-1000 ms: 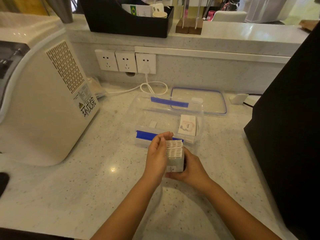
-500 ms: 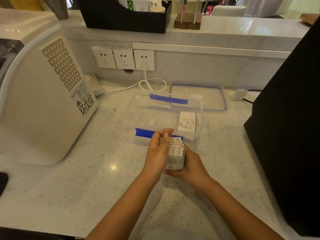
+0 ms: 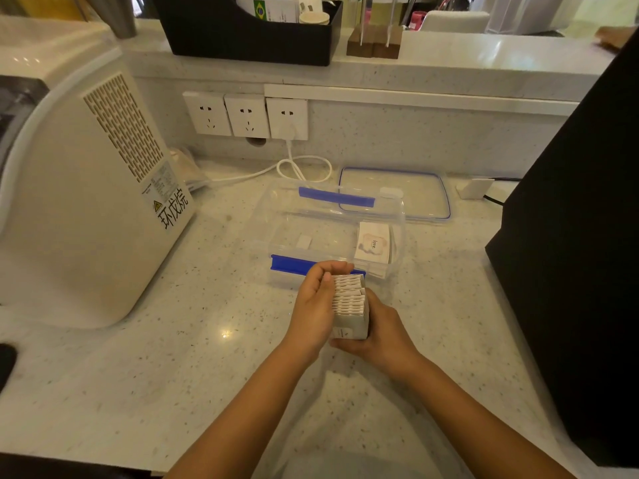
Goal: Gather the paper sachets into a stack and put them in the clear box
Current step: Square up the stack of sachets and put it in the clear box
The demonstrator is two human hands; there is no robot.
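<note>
Both hands close round the stack of sachets (image 3: pixel 349 305), left hand (image 3: pixel 316 305) and right hand (image 3: pixel 383 335) pressing its sides, with the clear box (image 3: pixel 276 216) open just beyond, straight ahead

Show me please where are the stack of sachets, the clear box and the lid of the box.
stack of sachets (image 3: pixel 349 293), head view, on the top edges of the sachets.
clear box (image 3: pixel 401 233), head view, on its right wall.
lid (image 3: pixel 408 191), head view, on its clear middle panel.
</note>
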